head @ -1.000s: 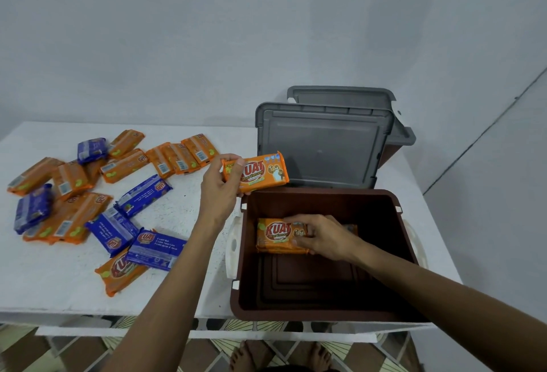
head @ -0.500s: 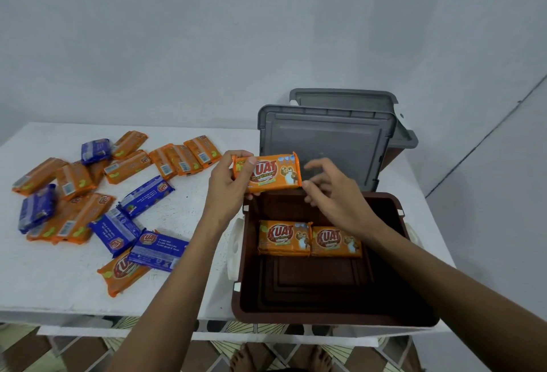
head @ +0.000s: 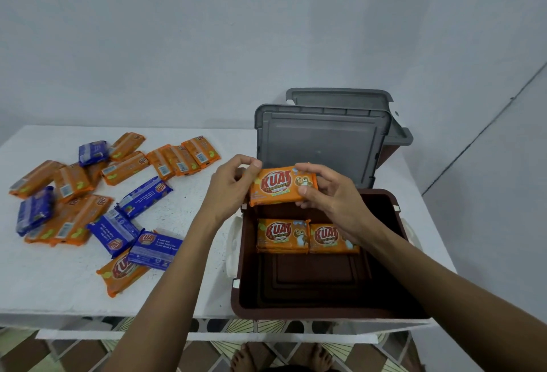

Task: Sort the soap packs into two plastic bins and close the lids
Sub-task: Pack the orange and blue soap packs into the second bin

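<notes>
Orange soap pack (head: pixel 282 184) between both hands (head: pixel 229 186) (head: pixel 331 194) — above brown bin (head: pixel 236 306).

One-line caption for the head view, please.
The left hand and right hand hold an orange soap pack above the brown bin, two more packs inside.

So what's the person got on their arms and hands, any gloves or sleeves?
Nothing that shows. The left hand and right hand are bare: no gloves, rings or watch visible. The left forearm and right forearm are uncovered right to the picture's edge, so no sleeve appears.
</notes>
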Motion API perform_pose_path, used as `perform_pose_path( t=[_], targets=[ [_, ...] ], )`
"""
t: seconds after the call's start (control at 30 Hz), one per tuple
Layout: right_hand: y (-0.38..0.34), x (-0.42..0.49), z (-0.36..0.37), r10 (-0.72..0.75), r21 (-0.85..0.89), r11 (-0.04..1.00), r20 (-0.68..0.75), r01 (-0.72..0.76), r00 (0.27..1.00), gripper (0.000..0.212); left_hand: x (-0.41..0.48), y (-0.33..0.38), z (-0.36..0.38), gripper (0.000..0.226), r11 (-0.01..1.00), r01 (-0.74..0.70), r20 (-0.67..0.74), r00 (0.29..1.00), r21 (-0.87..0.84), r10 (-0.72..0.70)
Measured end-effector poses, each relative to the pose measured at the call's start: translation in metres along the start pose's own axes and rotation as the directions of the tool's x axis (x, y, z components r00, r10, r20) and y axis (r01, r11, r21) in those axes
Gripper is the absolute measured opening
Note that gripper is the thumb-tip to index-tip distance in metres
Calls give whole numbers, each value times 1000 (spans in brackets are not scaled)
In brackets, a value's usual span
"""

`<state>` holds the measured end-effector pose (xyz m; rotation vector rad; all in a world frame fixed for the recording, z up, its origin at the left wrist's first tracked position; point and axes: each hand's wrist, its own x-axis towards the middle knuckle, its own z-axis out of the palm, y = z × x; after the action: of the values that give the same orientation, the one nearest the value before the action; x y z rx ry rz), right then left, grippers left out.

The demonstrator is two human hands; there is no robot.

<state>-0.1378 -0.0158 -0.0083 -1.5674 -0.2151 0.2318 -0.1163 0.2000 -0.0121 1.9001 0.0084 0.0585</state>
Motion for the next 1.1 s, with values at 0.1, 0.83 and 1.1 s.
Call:
perform_pose_path(
  t=[0.1,0.83,1.1],
  targets=[
    [2,-14,-13,37,-22,999,-29,-37,999,39,4,-4,-3,23,995,-12,-95,995,100,22],
    [54,-48,-50,312,-410,792,-364,-452,877,40,-12,-27,21,16,698,-280,28,936,659,350],
    [52,-45,-43,241,-670,625,-321,-400,916,32,-13,-27,19,19,704,-338,77,924,625,375]
  ],
)
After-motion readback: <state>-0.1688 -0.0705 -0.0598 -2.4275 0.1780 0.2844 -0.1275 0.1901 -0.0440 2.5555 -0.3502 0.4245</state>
